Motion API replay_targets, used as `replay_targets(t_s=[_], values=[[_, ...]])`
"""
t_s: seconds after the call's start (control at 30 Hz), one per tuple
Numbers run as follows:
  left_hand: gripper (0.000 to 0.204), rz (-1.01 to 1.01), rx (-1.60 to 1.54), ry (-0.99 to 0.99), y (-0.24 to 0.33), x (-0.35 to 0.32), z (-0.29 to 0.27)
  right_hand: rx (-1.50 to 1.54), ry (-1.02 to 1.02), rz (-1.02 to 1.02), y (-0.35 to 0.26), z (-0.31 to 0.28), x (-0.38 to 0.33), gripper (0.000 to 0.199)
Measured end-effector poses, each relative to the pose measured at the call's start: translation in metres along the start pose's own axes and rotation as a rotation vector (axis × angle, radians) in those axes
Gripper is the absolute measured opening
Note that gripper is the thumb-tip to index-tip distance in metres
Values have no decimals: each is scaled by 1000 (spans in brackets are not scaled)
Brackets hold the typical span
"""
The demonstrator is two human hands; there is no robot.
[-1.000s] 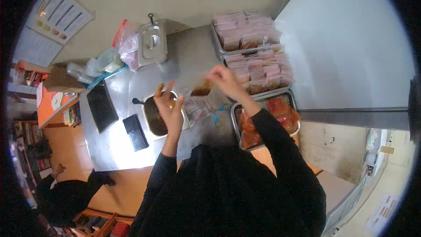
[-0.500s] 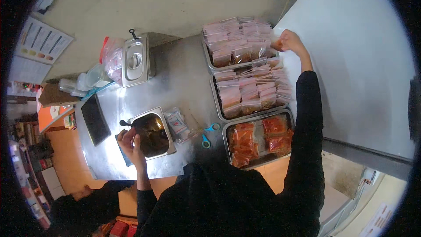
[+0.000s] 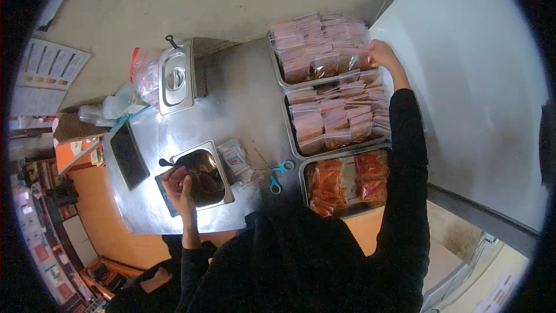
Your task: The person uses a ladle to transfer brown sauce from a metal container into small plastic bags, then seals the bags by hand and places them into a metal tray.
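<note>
On steel counter, right hand [image 3: 382, 56] fingers gripping pink-topped sauce pouches [image 3: 315, 46], left hand [image 3: 178, 184] fingers unclear

Three trays of filled pouches at right [image 3: 341, 117], one open sauce pan [image 3: 202, 177], one lidded pan [image 3: 175, 76], one pair of scissors [image 3: 277, 175].

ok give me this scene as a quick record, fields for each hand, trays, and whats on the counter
left hand: left hand at the rim of a steel pan of dark sauce
right hand: right hand reaching to the far tray of filled pouches
middle tray: middle tray of stacked pouches
near tray: near tray with orange-red bags
counter: steel counter; blue-handled scissors; loose stack of pouches; lidded steel container; dark tablet
</note>
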State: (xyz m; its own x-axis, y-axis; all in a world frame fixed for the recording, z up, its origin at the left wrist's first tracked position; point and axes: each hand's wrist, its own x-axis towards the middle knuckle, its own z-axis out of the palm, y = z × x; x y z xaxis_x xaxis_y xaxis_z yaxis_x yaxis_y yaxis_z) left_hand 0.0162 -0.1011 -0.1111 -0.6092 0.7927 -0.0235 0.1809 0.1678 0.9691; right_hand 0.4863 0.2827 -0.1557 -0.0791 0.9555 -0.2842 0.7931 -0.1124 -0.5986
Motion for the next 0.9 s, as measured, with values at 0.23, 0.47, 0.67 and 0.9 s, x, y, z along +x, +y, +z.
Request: replay_targets(t_s=[0.23,0.47,0.67,0.9], values=[[39,6,-40,-39,-4,-1,1,-105,48,64,7,10,9,9],[37,-29,-43,-12,-11,-8,-10,104,107,55,18,20,11,11],[36,-2,-39,7,-10,0,-15,-119,331,39,51,18,18,25],[37,113,34,64,-12,-3,-33,-86,447,-404,-91,76,-103,20]])
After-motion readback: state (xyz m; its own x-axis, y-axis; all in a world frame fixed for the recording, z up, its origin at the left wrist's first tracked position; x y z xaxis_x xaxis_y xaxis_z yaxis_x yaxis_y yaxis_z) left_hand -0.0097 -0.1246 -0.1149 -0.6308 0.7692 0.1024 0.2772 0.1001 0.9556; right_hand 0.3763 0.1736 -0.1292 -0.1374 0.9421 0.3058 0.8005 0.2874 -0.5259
